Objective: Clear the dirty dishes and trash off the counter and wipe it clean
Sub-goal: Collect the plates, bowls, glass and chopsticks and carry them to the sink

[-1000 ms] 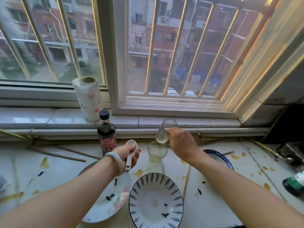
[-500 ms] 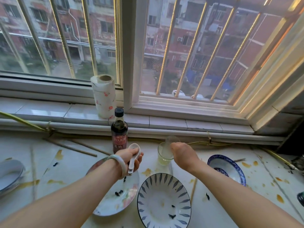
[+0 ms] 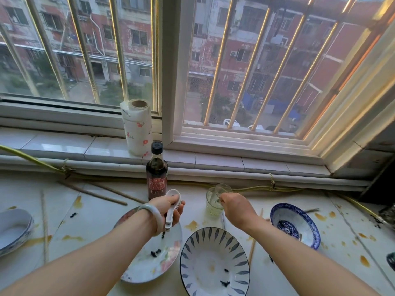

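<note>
- Head view, hands: the left hand (image 3: 168, 207) has its fingers clamped round white spoons (image 3: 172, 207) above the plate (image 3: 149, 263). The right hand (image 3: 232, 207) pinches the rim of a small glass (image 3: 223, 189), which sits tilted in the mouth of a second glass (image 3: 213, 205) on the counter (image 3: 96, 221).
- Head view, remaining items: a leaf bowl (image 3: 214, 263) in front, a blue bowl (image 3: 296, 226) at right, a pale bowl (image 3: 14, 230) at far left, chopsticks (image 3: 94, 193) lying loose, and a sauce bottle (image 3: 156, 170) behind the left hand. Yellow stains and dark scraps mark the counter. A paper roll (image 3: 137, 127) stands on the sill.
- Step in hand, as judged: nesting the glasses. The upper glass should be seated straight and gently, since glass on glass may chip or jam; the stack is best lifted from the lower glass.
</note>
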Demonstrator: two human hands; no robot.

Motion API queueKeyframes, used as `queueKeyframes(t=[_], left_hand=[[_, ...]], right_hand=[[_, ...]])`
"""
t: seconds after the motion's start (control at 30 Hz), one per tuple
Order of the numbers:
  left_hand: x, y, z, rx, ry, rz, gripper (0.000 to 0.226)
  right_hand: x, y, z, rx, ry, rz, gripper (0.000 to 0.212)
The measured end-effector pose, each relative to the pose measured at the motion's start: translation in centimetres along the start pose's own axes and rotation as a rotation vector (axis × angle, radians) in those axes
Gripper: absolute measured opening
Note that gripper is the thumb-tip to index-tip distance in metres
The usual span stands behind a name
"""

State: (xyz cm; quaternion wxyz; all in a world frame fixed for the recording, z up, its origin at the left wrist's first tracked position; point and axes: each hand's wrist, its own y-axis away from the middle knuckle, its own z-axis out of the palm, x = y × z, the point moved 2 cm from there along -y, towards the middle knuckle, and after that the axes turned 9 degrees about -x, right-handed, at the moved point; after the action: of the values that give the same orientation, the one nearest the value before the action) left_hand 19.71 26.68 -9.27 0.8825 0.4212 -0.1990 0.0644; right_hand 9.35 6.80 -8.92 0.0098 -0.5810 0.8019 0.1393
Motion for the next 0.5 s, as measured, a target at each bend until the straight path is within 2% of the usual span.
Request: queueKeyframes(t=[0.33,0.5], left_hand=[[0.15,0.37,-0.36,0.008,0.02,-0.008,0.027],[0.16,0.13,-0.82,0.014,0.032,-0.009,0.027]], right_hand=[[0.01,-0.15,0.36,0.018,-0.003,-0.003,0.022],[0.76,-0.03,0.66,0.056,-0.188,-0.043,0.026]])
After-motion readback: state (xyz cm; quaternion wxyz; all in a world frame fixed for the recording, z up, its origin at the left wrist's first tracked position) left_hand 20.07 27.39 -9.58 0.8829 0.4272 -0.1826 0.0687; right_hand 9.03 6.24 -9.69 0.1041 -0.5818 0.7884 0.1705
